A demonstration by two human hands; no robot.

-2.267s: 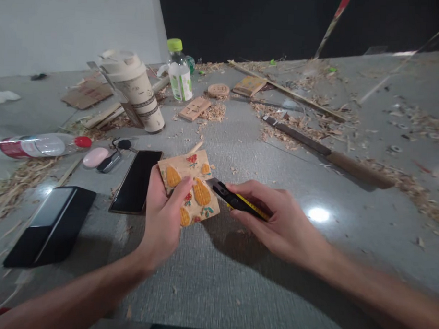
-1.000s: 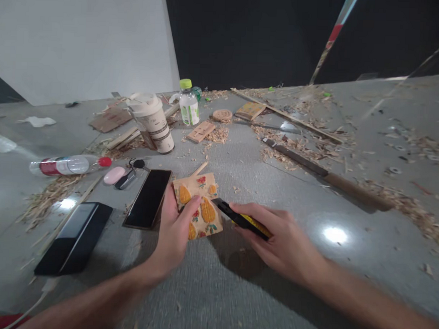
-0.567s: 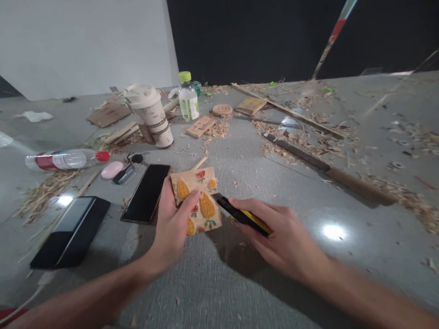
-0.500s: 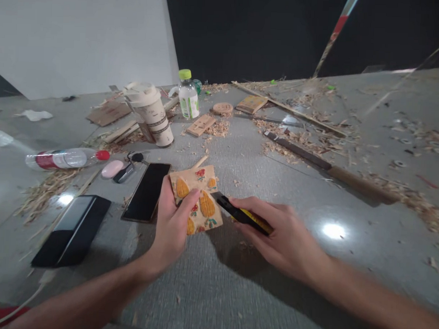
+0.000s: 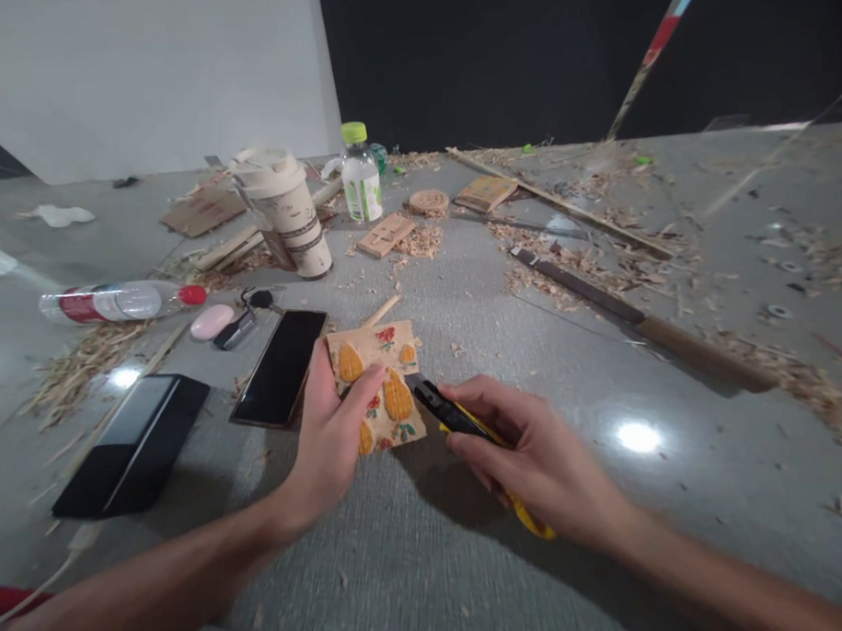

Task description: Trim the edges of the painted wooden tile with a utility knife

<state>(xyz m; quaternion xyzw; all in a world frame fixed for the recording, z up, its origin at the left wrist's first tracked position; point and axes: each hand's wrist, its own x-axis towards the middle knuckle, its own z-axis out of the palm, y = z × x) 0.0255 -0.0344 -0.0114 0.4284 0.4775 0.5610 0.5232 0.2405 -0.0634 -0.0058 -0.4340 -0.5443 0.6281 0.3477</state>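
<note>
My left hand grips a square carved wooden block by its left side, thumb laid across the face. Raised orange-yellow shapes and small red and green patches are painted on it. In my right hand is a black and yellow utility knife, fingers wrapped round its handle. The blade tip lies at the right part of the block's face, close to a yellow shape; whether it touches the wood I cannot tell. Just left of my left hand lies a black phone.
A black box-like device with a cable and a lying bottle are at left. Behind stand a paper cup and a green-capped bottle. A long wooden-handled tool lies right among wood shavings. Small wooden pieces lie farther back.
My right hand has turned the knife in its grip, so more of the yellow handle end shows below the palm. The block and my left hand have hardly moved.
</note>
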